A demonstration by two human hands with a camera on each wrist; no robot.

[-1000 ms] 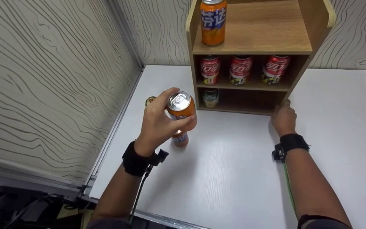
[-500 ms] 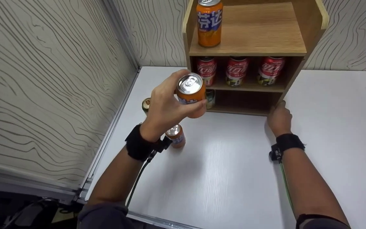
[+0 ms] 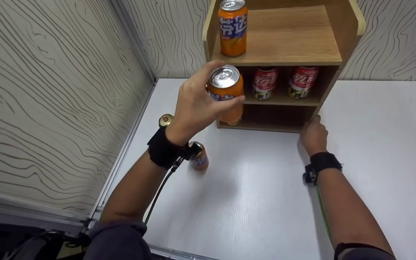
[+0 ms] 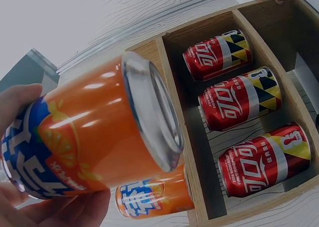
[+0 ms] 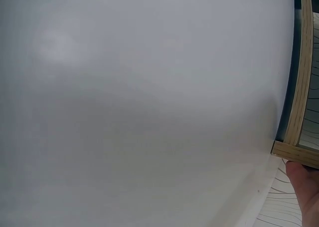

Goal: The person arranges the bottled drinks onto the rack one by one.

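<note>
My left hand (image 3: 197, 101) grips an orange soda can (image 3: 225, 90) between thumb and fingers, raised in front of the left side of a wooden shelf (image 3: 276, 62). In the left wrist view, the held can (image 4: 94, 132) shows a blue label and silver lid. Another orange soda can (image 3: 232, 32) stands on the shelf's top board, at its left end. My right hand (image 3: 314, 137) holds the lower right side of the shelf. In the right wrist view, part of that hand (image 5: 304, 189) touches the shelf's corner.
Red cola cans (image 4: 239, 100) stand in the middle compartment. On the white table (image 3: 265, 187), an orange can (image 3: 199, 157) stands below the left wrist. A gold-topped can (image 3: 165, 120) stands farther left, partly hidden. A patterned wall (image 3: 60, 90) rises at the left.
My left hand has carried the orange can up and to the right, now covering the leftmost cola can and the green can below. The right hand has stayed at the shelf's side.
</note>
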